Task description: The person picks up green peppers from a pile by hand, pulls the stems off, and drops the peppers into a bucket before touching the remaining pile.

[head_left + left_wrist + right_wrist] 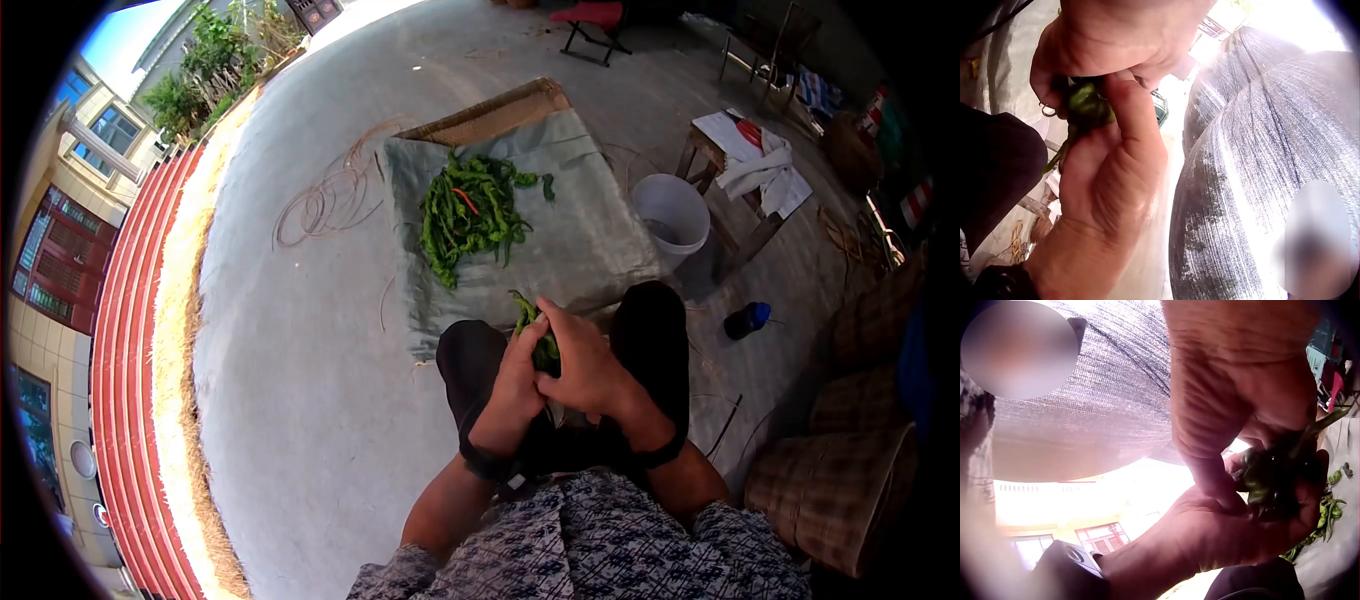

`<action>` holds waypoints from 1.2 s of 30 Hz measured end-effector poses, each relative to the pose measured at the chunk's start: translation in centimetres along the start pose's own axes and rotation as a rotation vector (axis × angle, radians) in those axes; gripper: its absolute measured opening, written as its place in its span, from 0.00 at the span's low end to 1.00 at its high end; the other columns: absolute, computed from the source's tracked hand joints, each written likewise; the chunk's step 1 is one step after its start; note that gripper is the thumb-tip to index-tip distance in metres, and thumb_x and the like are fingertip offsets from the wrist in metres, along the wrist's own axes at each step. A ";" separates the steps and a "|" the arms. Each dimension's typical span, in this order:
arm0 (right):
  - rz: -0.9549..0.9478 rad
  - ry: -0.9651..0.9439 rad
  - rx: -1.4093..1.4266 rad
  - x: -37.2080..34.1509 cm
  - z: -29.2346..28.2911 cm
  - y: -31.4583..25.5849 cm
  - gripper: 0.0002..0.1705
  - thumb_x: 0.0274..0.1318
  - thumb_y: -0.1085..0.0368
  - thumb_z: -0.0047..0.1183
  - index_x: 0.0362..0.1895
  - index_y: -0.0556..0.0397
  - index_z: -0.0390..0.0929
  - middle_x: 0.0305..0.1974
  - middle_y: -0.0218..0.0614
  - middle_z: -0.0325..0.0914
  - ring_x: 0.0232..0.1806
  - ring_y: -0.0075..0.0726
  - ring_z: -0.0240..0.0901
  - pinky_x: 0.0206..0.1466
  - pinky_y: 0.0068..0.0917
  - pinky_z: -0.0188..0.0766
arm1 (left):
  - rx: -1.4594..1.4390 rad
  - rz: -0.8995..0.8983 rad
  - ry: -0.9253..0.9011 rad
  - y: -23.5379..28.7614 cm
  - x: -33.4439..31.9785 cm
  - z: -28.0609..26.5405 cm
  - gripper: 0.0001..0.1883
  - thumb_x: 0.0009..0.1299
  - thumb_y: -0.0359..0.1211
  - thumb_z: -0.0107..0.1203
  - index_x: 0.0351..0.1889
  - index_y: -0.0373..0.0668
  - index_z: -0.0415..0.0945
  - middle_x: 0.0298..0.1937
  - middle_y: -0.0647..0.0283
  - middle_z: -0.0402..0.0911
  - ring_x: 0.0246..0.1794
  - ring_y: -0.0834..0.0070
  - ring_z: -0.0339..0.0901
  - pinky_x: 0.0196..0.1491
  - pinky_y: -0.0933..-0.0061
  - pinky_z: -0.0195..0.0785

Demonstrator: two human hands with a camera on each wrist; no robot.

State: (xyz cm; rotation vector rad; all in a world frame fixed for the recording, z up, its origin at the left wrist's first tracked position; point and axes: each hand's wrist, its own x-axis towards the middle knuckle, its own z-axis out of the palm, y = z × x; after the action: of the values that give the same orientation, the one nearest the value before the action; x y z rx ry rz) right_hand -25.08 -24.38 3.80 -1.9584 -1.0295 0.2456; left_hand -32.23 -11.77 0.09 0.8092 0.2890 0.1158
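Both hands meet over the lap around several twisted green peppers (545,352). The left hand (508,400) cups them from the left side, its fingers curled about them. From the right, the right hand (590,360) grips the same peppers, fingers bent over the top. Glossy green peppers (1088,103) show between the palms in the left wrist view, a stem hanging out below. In the right wrist view the peppers (1266,481) sit in the left palm under the right fingers. Beyond the knees lies a pile of green peppers (470,220) with one red pepper (465,201).
The pile lies on a grey-green sheet (590,200) over a woven mat (490,118). Right of it stand a white bucket (672,215) and a small wooden table (715,140) with a cloth. A dark blue bottle (748,320) and wicker baskets (835,490) are farther right.
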 end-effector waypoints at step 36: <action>0.243 -0.014 0.279 5.1 -6.3 6.5 0.30 0.60 0.65 0.69 0.65 0.56 0.75 0.51 0.49 0.86 0.55 0.50 0.84 0.57 0.45 0.80 | -0.210 -0.048 0.374 10.5 13.3 -12.4 0.16 0.75 0.47 0.62 0.51 0.48 0.78 0.44 0.59 0.86 0.50 0.52 0.87 0.46 0.53 0.77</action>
State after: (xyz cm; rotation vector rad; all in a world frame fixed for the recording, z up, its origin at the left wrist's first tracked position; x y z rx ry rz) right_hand -14.81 -26.24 3.52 -1.8239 -0.7206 0.5106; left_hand -23.20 6.89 -3.17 0.5676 0.6382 0.2497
